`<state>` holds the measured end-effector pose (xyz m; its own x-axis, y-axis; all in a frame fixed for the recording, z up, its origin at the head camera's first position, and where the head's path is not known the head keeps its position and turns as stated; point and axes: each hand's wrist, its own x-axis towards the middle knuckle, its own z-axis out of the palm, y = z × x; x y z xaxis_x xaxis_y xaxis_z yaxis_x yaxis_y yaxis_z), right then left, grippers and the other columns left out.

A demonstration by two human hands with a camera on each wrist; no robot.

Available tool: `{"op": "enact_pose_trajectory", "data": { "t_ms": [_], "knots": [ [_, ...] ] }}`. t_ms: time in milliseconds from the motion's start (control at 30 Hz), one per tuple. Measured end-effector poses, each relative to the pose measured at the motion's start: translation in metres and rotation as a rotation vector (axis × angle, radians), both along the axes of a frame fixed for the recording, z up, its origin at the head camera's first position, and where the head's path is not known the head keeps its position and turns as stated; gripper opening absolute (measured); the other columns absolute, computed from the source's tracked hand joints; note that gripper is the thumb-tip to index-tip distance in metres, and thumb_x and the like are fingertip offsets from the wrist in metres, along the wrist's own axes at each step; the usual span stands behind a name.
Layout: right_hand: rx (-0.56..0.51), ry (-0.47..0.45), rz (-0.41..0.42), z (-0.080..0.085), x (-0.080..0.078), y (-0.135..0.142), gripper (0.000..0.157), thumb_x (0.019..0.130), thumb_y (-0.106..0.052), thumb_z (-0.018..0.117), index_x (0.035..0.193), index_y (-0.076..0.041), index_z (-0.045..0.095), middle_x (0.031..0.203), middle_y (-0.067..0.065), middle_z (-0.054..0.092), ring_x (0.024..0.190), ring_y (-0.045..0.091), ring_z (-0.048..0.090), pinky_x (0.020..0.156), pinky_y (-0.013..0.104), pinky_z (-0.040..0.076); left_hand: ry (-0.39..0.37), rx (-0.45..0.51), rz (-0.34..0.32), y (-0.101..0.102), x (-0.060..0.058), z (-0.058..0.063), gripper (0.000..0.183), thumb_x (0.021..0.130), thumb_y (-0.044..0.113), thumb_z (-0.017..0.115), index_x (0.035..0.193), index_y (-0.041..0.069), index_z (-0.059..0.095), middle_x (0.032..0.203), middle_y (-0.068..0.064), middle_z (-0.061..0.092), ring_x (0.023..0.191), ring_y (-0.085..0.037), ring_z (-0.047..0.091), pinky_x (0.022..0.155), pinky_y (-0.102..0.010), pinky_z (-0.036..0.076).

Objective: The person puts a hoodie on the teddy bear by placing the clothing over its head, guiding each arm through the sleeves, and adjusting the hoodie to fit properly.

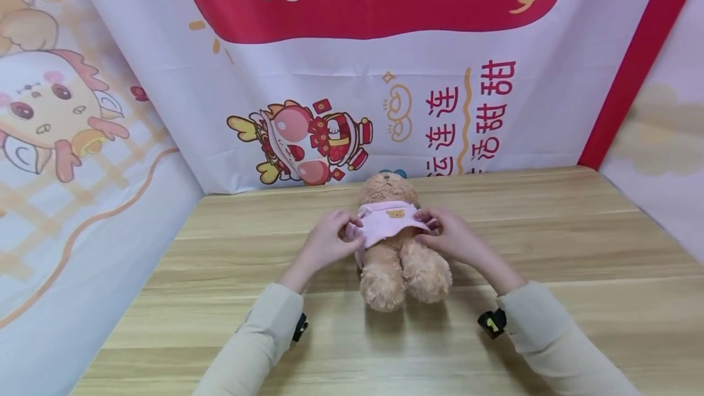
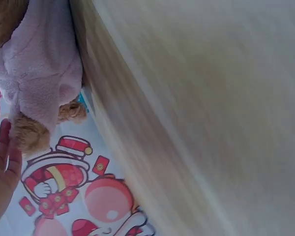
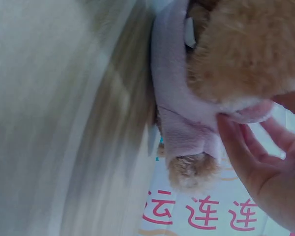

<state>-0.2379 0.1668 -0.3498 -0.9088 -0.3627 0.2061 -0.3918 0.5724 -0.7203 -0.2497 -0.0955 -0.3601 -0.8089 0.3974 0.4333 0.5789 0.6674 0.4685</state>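
A fluffy brown teddy bear (image 1: pixel 429 272) lies on its back on the wooden table, feet toward me and head by the back wall. It wears a pale pink doll shirt (image 1: pixel 385 225) with a small bear patch on the front. At the shirt's left edge, my left hand (image 1: pixel 332 240) pinches the cloth between bent fingers and thumb. My right hand (image 1: pixel 451 237) pinches the hem on the other side. The right wrist view shows the thumb of that hand (image 3: pixel 265 172) against the shirt (image 3: pixel 182 88). A furry paw (image 3: pixel 191 172) pokes out of the sleeve.
The wood-grain table (image 1: pixel 247 322) meets a white and red printed cloth (image 1: pixel 330 66) at its far edge. Another printed cloth (image 1: pixel 99 200) hangs along the left side. A black wrist device (image 1: pixel 492 322) sits by the right sleeve.
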Motion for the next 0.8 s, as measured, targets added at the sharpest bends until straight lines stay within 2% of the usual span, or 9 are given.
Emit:
{"op": "enact_pose_trajectory", "data": {
  "t_ms": [133, 267, 333, 400, 533, 600, 667, 733, 800],
  "knots": [
    [-0.038, 0.027, -0.085, -0.003, -0.001, -0.003, 0.022, 0.081, 0.000, 0.062, 0.101, 0.008, 0.061, 0.100, 0.025, 0.062, 0.092, 0.034, 0.062, 0.082, 0.043, 0.054, 0.009, -0.114, 0.024, 0.000, 0.005, 0.000, 0.034, 0.071, 0.036, 0.081, 0.088, 0.012, 0.062, 0.093, -0.002, 0.060, 0.089, -0.018, 0.054, 0.078, -0.032, 0.046],
    [-0.069, 0.036, -0.132, -0.005, -0.002, 0.000, 0.012, 0.083, -0.002, 0.062, 0.093, 0.006, 0.064, 0.096, 0.023, 0.063, 0.089, 0.031, 0.063, 0.081, 0.040, 0.053, 0.070, -0.140, 0.027, 0.000, 0.005, -0.002, 0.022, 0.074, 0.026, 0.079, 0.081, 0.012, 0.063, 0.092, -0.002, 0.061, 0.088, -0.018, 0.055, 0.078, -0.033, 0.048],
    [-0.079, 0.011, -0.121, -0.005, -0.002, 0.003, 0.012, 0.085, -0.005, 0.063, 0.092, 0.004, 0.066, 0.098, 0.022, 0.063, 0.091, 0.030, 0.063, 0.083, 0.039, 0.052, 0.062, -0.130, -0.004, -0.002, 0.005, -0.002, 0.014, 0.075, 0.018, 0.076, 0.079, 0.011, 0.064, 0.096, -0.005, 0.063, 0.091, -0.021, 0.056, 0.081, -0.035, 0.049],
    [-0.073, -0.018, -0.092, -0.004, -0.003, 0.007, 0.013, 0.085, -0.009, 0.065, 0.091, 0.002, 0.068, 0.102, 0.021, 0.062, 0.096, 0.030, 0.060, 0.086, 0.040, 0.049, 0.017, -0.115, -0.057, -0.005, 0.005, -0.001, 0.009, 0.075, 0.012, 0.072, 0.080, 0.008, 0.065, 0.103, -0.010, 0.063, 0.098, -0.025, 0.057, 0.088, -0.039, 0.049],
    [-0.043, -0.071, -0.009, -0.003, -0.004, 0.014, 0.014, 0.085, -0.014, 0.067, 0.089, -0.001, 0.071, 0.114, 0.023, 0.059, 0.109, 0.035, 0.053, 0.094, 0.050, 0.045, -0.163, -0.096, -0.166, -0.011, 0.004, 0.003, 0.010, 0.075, 0.010, 0.067, 0.083, 0.004, 0.066, 0.122, -0.021, 0.057, 0.115, -0.035, 0.053, 0.101, -0.049, 0.042],
    [-0.040, -0.089, 0.007, -0.002, -0.004, 0.015, 0.017, 0.086, -0.017, 0.067, 0.091, -0.001, 0.072, 0.118, 0.023, 0.057, 0.112, 0.036, 0.052, 0.094, 0.049, 0.045, -0.229, -0.093, -0.189, -0.013, 0.003, 0.005, 0.011, 0.077, 0.010, 0.064, 0.085, 0.003, 0.067, 0.128, -0.024, 0.053, 0.119, -0.039, 0.050, 0.103, -0.052, 0.040],
    [-0.054, -0.097, -0.030, 0.000, -0.004, 0.015, 0.021, 0.089, -0.019, 0.063, 0.096, 0.000, 0.071, 0.116, 0.024, 0.059, 0.109, 0.036, 0.054, 0.090, 0.044, 0.048, -0.269, -0.065, -0.183, -0.013, 0.003, 0.005, 0.011, 0.078, 0.009, 0.061, 0.084, 0.003, 0.067, 0.129, -0.025, 0.052, 0.121, -0.040, 0.049, 0.102, -0.052, 0.041],
    [-0.080, -0.088, -0.123, 0.001, -0.004, 0.015, 0.025, 0.092, -0.022, 0.059, 0.101, 0.000, 0.068, 0.111, 0.023, 0.062, 0.103, 0.034, 0.057, 0.083, 0.037, 0.050, -0.274, -0.035, -0.150, -0.013, 0.001, 0.004, 0.011, 0.077, 0.006, 0.057, 0.082, 0.003, 0.067, 0.125, -0.023, 0.055, 0.117, -0.038, 0.052, 0.099, -0.048, 0.045],
    [-0.104, -0.069, -0.222, 0.001, -0.006, 0.015, 0.028, 0.094, -0.020, 0.055, 0.108, 0.002, 0.065, 0.109, 0.023, 0.062, 0.099, 0.034, 0.059, 0.080, 0.035, 0.049, -0.264, 0.002, -0.098, -0.012, -0.001, 0.003, 0.010, 0.076, 0.004, 0.056, 0.082, 0.003, 0.065, 0.118, -0.019, 0.060, 0.110, -0.033, 0.055, 0.093, -0.045, 0.047]
  ]
}}
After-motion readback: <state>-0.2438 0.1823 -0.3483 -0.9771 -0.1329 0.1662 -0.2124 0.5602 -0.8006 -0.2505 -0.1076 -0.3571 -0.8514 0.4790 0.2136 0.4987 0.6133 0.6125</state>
